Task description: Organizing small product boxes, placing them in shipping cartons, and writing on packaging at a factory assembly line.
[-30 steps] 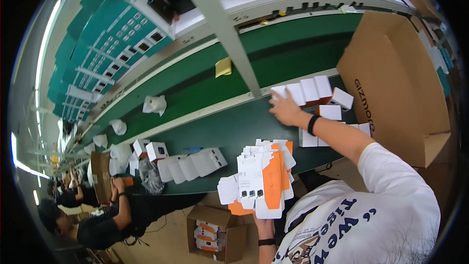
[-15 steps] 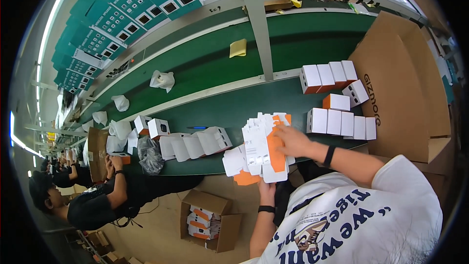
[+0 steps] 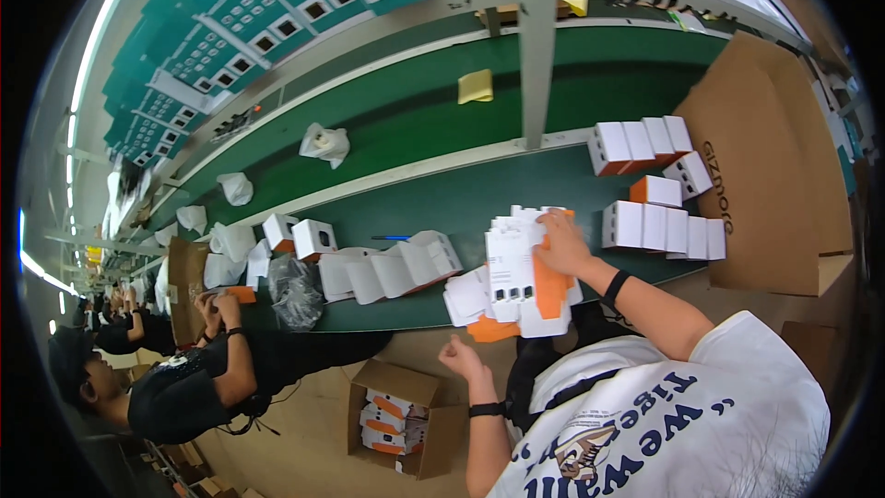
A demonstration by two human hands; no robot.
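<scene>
**Softly Does It With the Flat Boxes**

Right now your right hand lies on top of the pile of flat cardboard boxes, white and orange ones. The pile sits at the near edge of the green desk, just in front of you. Your fingers are spread a little and press on the top sheets; they are not clamped around anything. Your left hand hangs below the desk edge, curled into a loose fist, and it looks like it holds nothing.

These flat boxes are probably very light and thin. They bend easily and could slide off each other, since the pile is messy and some sheets poke out over the edge. It may be best to pinch one sheet at a free corner or side, and keep the rest still with your palm.

Some folded white boxes stand in rows to your right, beside a big brown carton.

Your hand hides the top sheet under it. The bottom of the pile is hard to see, so you cannot count the sheets. The inside of your left fist is hidden too.
</scene>
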